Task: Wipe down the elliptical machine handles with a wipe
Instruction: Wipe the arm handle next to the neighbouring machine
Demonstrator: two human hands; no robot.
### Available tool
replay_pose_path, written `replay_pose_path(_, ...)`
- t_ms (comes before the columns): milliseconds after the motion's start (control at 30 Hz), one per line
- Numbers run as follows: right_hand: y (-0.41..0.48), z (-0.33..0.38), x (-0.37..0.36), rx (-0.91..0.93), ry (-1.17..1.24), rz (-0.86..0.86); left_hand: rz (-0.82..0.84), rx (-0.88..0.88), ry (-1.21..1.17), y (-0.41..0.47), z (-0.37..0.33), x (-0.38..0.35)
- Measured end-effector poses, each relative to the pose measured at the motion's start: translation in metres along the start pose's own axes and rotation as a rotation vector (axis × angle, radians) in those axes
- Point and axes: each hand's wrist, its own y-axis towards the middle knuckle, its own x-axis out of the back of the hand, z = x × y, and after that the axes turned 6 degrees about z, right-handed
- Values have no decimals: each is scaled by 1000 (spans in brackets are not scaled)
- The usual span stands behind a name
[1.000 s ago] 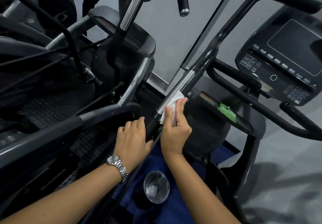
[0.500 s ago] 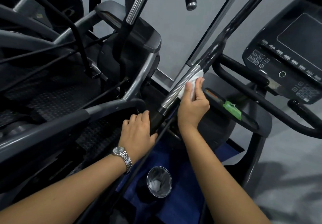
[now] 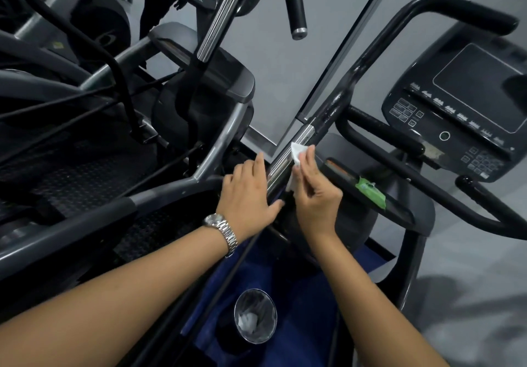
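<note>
The elliptical's black handle [image 3: 350, 81] runs diagonally up to the right, with a ribbed chrome sleeve [image 3: 288, 155] at its lower part. My right hand [image 3: 313, 195] presses a white wipe [image 3: 298, 152] against the right side of that chrome sleeve. My left hand [image 3: 248, 195], with a silver watch on the wrist, rests flat on the left side of the handle's base, fingers together, holding nothing that I can see.
The console [image 3: 462, 112] with its screen and buttons is at the right. A green wipe packet [image 3: 370, 192] lies on the black tray below it. A small mesh bin [image 3: 255, 318] with used wipes stands on the blue mat. A second elliptical [image 3: 199, 81] fills the left.
My right hand with the wipe slid up the chrome sleeve and has come back down a little. My left hand has shifted slightly up along the handle's base.
</note>
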Motion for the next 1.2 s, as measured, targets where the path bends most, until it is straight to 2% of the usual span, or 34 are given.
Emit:
replay_pose_path(133,26,-7,3,-35,-12,-84,11,8,21,13,-8,-6)
replay_pose_path(300,3,-22,6,222,-124,88,10,7,24,16,-8,-13)
replay_pose_path(433,35,-24,7,121,-107,-35,-11,12,31,15,-8,-12)
replay_pose_path(600,6,-23,11,340,-197,174,-6,9,32,13,-8,-11)
replay_pose_path(767,52,-23,14,238,-265,56,-4,14,39,13,-9,-10)
replay_pose_path(900,19,-18,18,452,-297,279,9,17,41,12,-8,-10)
replay_pose_path(1067,62,-22,22,357,-331,130,-5,20,59,13,-8,-10)
replay_pose_path(1200,38,-16,17,504,-382,227,9,25,59,12,-8,-9)
